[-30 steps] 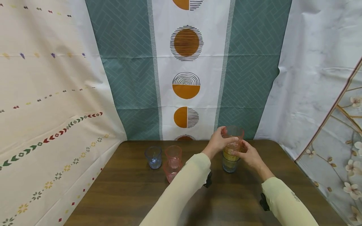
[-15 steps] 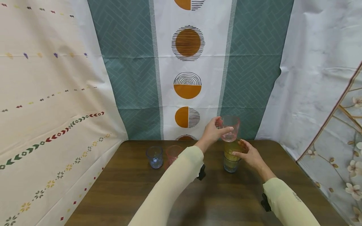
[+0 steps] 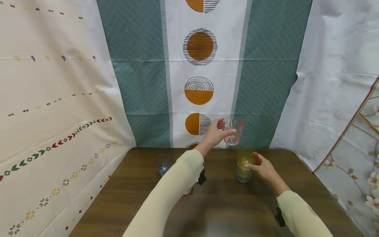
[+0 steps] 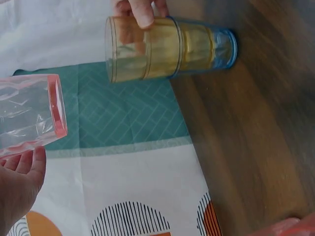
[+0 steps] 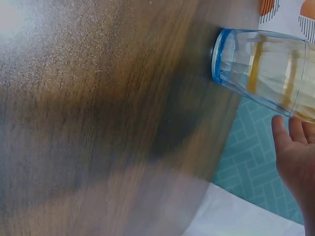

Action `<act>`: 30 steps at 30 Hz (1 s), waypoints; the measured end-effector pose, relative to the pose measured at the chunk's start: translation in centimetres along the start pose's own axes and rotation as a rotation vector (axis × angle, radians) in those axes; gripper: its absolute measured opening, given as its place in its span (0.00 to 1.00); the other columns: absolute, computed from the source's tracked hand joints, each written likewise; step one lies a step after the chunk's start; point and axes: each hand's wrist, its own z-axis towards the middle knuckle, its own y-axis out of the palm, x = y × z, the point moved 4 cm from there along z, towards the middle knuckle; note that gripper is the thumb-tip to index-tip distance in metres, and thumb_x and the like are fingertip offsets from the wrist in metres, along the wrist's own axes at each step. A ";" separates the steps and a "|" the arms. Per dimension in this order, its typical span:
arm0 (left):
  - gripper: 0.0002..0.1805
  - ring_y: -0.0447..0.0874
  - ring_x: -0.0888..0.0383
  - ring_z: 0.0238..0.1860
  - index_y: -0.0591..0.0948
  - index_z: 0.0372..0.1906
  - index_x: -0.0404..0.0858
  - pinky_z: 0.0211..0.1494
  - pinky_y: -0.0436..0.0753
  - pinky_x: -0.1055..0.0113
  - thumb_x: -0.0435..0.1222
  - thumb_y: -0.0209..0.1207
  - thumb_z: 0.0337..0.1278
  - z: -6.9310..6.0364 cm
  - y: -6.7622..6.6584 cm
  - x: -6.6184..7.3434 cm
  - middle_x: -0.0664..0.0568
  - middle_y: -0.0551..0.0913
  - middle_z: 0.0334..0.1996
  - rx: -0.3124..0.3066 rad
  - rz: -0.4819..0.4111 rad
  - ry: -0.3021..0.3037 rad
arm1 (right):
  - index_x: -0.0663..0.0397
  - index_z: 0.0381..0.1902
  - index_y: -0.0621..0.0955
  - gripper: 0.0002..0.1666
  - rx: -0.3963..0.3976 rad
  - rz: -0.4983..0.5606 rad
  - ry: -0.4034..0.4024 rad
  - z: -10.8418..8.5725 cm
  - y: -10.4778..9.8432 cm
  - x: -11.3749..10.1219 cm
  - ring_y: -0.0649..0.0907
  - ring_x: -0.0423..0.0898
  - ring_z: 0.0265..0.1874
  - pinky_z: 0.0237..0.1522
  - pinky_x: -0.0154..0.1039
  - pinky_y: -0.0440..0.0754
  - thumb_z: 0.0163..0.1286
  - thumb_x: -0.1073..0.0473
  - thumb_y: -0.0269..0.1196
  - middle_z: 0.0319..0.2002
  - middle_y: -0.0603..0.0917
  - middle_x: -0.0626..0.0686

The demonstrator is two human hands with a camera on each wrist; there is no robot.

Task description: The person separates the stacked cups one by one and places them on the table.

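Observation:
A clear pink glass (image 3: 237, 125) is up in the air, gripped by my left hand (image 3: 214, 134) between thumb and fingers. It tilts slightly; in the left wrist view its base (image 4: 56, 105) shows. To its lower right stands an upright stack: yellow glass (image 3: 247, 154), apparently two nested, set in a blue glass (image 3: 243, 178) on the table. My right hand (image 3: 264, 168) holds the yellow part near its rim, thumb in front and fingers behind. The pink glass and the stack are apart.
On the left of the brown wooden table (image 3: 124, 204) stands a blue glass (image 3: 163, 163), partly behind my left sleeve (image 3: 168, 191). A pink piece (image 3: 188, 191) peeks out beside that sleeve, mostly hidden. Patterned cloths (image 3: 142, 82) hang behind and at both sides.
My left hand has lifted the pink glass up out of the yellow glass and carried it leftward. The right hand has stayed at the stack. My left sleeve now covers more of the left-hand glasses.

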 end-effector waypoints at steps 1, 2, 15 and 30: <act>0.44 0.71 0.55 0.64 0.65 0.73 0.42 0.63 0.75 0.60 0.51 0.71 0.54 0.0 -0.3 0.0 0.51 0.73 0.64 0.002 -0.002 0.000 | 0.71 0.74 0.56 0.52 0.003 -0.001 -0.001 0.0 0.0 0.1 0.70 0.67 0.63 0.62 0.60 0.70 0.67 0.47 0.68 0.65 0.70 0.74; 0.45 0.70 0.55 0.65 0.65 0.73 0.42 0.63 0.75 0.60 0.51 0.71 0.54 0.0 -0.6 -0.1 0.51 0.73 0.64 0.005 0.000 0.001 | 0.70 0.74 0.56 0.52 0.006 0.000 0.000 0.0 0.0 0.2 0.70 0.67 0.63 0.62 0.60 0.70 0.67 0.47 0.68 0.65 0.70 0.74; 0.46 0.71 0.54 0.63 0.64 0.74 0.41 0.64 0.74 0.59 0.52 0.71 0.53 -1.1 -5.6 -1.2 0.51 0.74 0.64 0.044 0.030 0.026 | 0.70 0.74 0.56 0.52 -0.003 0.018 0.005 -0.2 0.2 0.3 0.70 0.66 0.63 0.63 0.59 0.70 0.68 0.47 0.67 0.65 0.69 0.74; 0.43 0.70 0.51 0.65 0.65 0.72 0.38 0.66 0.72 0.54 0.47 0.71 0.55 -3.1 -10.7 -2.8 0.46 0.73 0.64 0.079 0.018 0.017 | 0.68 0.75 0.56 0.52 -0.002 0.030 0.027 -0.1 0.3 0.7 0.69 0.67 0.65 0.64 0.60 0.69 0.67 0.46 0.67 0.66 0.68 0.74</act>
